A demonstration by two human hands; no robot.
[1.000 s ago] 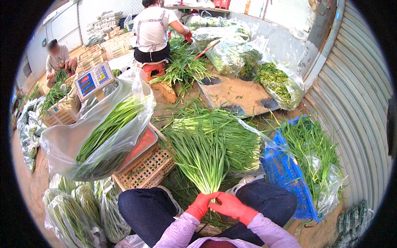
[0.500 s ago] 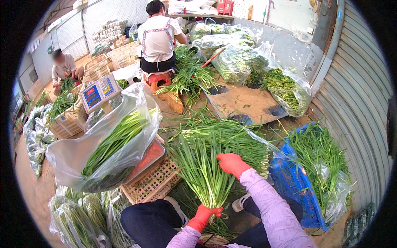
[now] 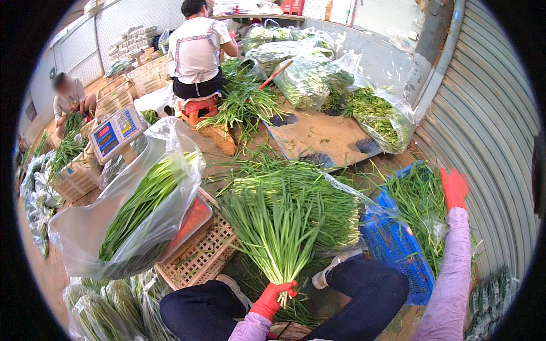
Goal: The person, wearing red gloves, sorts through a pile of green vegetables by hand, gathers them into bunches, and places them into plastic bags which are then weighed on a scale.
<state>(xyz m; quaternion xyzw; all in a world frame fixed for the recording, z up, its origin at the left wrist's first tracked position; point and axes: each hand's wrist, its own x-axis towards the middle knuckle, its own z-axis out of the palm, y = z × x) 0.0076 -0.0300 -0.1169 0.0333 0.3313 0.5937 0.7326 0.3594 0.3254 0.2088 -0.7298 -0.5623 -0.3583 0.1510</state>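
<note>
In a red glove, my left hand [image 3: 275,298] is closed around the pale stem ends of a bunch of garlic chives [image 3: 276,241], whose green leaves fan out away from me. My right hand [image 3: 455,188], also red-gloved, is stretched out to the far right, above the far right side of a blue plastic crate [image 3: 398,250]. Motion blurs its fingers, so their hold is unclear. Loose green leaves [image 3: 418,199] and some clear plastic fill that crate. Behind the held bunch lies a large pile of garlic chives [image 3: 335,207].
At left, a digital scale [image 3: 118,133] carries an open plastic bag [image 3: 79,233] of chives on a perforated crate [image 3: 196,258]. Filled bags [image 3: 102,307] stand at lower left. Two people [image 3: 199,54] [image 3: 69,96] sit farther back. A corrugated metal wall [image 3: 489,113] borders the right.
My right hand has left the leaves of the held bunch and swung right to the blue crate. My left hand keeps its grip on the stems. The view has shifted slightly right.
</note>
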